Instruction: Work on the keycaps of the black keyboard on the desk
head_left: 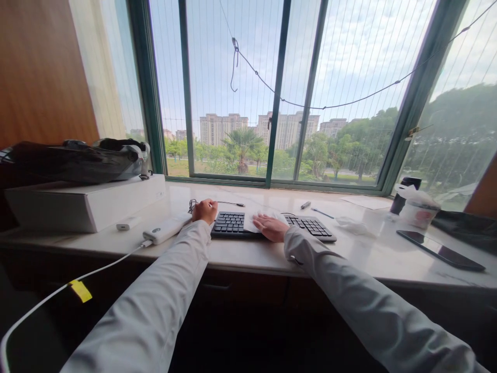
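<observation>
A black keyboard [310,227] lies on the pale sill-like desk [240,254] under the window. My right hand [271,227] lies flat on a white cloth or tissue [252,219] spread over the keyboard's middle, fingers stretched out. My left hand [204,210] rests at the keyboard's far left corner, fingers curled in; I cannot make out anything inside them. A thin dark cable [229,203] runs along the desk just behind that hand. Both arms wear pale sleeves.
A white power bank [166,229] with a white cable [58,292] lies left of the keyboard, beside a white box [85,204] carrying a dark bag [73,160]. At right are a dark phone [440,250], a plastic-wrapped cup [417,210], a dark bottle [404,194], pens [312,208] and crumpled tissue [351,224].
</observation>
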